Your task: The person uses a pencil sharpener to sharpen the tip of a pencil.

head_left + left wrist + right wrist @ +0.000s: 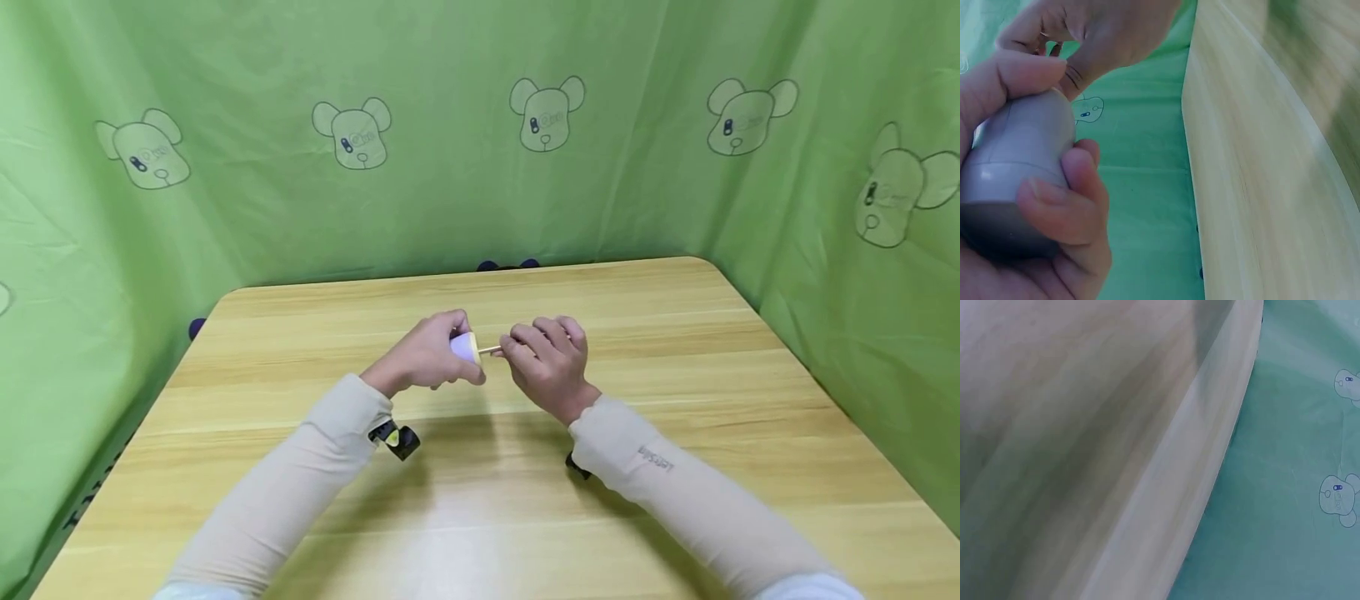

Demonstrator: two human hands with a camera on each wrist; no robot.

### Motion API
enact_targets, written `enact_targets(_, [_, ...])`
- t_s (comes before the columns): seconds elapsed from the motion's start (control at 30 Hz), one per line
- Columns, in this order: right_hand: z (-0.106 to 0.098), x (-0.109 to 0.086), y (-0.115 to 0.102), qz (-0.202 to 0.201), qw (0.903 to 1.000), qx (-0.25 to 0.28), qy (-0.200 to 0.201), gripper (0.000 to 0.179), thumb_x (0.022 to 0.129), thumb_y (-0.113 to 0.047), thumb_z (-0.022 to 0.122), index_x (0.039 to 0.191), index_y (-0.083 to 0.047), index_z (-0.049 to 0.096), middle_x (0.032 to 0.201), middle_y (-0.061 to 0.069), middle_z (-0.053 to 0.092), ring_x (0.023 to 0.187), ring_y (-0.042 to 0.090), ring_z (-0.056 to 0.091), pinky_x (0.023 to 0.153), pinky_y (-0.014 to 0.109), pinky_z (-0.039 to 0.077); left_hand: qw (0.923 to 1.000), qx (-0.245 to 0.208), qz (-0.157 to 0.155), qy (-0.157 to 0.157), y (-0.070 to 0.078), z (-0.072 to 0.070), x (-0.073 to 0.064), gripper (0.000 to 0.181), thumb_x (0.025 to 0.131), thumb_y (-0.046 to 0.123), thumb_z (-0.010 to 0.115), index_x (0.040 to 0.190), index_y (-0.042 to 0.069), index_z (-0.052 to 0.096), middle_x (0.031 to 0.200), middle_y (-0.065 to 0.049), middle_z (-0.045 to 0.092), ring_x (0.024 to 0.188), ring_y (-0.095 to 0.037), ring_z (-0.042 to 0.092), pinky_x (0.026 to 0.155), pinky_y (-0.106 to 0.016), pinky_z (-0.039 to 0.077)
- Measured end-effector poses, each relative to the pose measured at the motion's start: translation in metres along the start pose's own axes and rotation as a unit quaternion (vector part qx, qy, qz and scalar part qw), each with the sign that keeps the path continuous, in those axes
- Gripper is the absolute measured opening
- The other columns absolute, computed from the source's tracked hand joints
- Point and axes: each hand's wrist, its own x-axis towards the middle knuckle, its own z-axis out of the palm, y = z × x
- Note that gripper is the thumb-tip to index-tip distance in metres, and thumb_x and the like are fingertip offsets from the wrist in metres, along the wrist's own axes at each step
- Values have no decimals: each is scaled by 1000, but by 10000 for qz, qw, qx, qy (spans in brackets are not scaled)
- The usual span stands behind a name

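Observation:
In the head view my left hand (433,353) grips a small lavender rounded device (462,347) with a pale yellow rim, held above the table. A thin gold-coloured rod (489,349) runs from the rimmed end to my right hand (551,362), whose thumb and fingertips pinch it. The left wrist view shows the smooth body of the device (1025,137), darker at its near end, with thumb and fingers curled round it. Beyond it my right hand (1116,31) appears partly; the rod's far end is hidden by its fingers. Neither hand shows in the right wrist view.
A light wood-grain table (480,542) with rounded far corners lies beneath both hands. Green curtains (450,217) printed with bear heads surround its back and sides. A small black wrist camera (405,442) sits below the left cuff, another (577,467) below the right.

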Motion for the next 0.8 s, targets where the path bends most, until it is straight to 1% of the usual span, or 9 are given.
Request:
enact_targets(0.13, [1,-2,0,-250,9995,76,-197,26,94,-22,63,74,-7,69,75,3,68,55,21,56,56,34,38,9996,-116,-197,-176,0,0,0,41,69,10,80,94,6,48,81,-14,58,55,-17,50,39,-25,36])
enact_targets(0.27, [2,-5,1,-366,9984,137,-408,27,94,-18,61,70,-8,66,73,0,68,46,17,50,43,29,32,9995,110,-249,-165,-1,2,1,39,68,9,78,94,6,48,80,-13,58,55,-17,50,39,-25,36])
enact_targets(0.37, [1,-5,1,-409,9965,253,-681,27,94,-16,58,69,-9,64,70,-2,65,44,14,46,38,26,26,9990,421,-156,-52,-4,6,2,38,68,9,77,93,7,49,82,-12,59,57,-18,52,39,-24,39])
enact_targets(0.47, [-2,-1,2,-330,9920,337,-1169,32,97,-17,52,67,-10,59,63,-3,58,41,12,41,36,24,23,9960,883,112,114,-8,10,4,37,67,11,77,92,8,49,82,-10,59,62,-19,55,45,-27,45])
enact_targets(0.53, [-5,2,2,-187,9875,400,-1513,38,101,-22,48,65,-12,55,59,-4,51,38,10,36,35,23,22,9915,1233,310,278,-11,11,5,38,67,13,77,92,9,49,81,-8,59,65,-20,57,50,-28,48])
enact_targets(0.63, [-8,8,2,175,9769,556,-2055,44,104,-30,41,64,-13,49,55,-5,42,38,7,26,34,23,19,9824,1694,557,558,-14,14,7,41,66,16,79,93,10,49,79,-6,58,67,-20,58,54,-28,49])
enact_targets(0.7, [-10,12,2,446,9675,685,-2393,45,103,-35,42,63,-15,46,54,-6,38,38,6,22,34,23,17,9737,2015,734,774,-15,15,7,43,66,18,80,94,10,49,78,-5,57,67,-20,57,54,-28,49])
enact_targets(0.73, [-12,14,2,593,9609,750,-2597,44,102,-35,45,63,-15,45,54,-6,36,39,6,22,34,24,16,9685,2166,842,889,-15,17,7,44,66,19,81,95,10,48,78,-5,56,67,-20,57,54,-28,49])
enact_targets(0.8, [-14,20,3,1026,9372,983,-3184,41,99,-33,54,63,-17,44,55,-7,36,39,5,23,35,24,17,9537,2513,1150,1187,-17,19,6,46,66,19,82,95,10,48,77,-4,56,65,-20,57,54,-29,48])
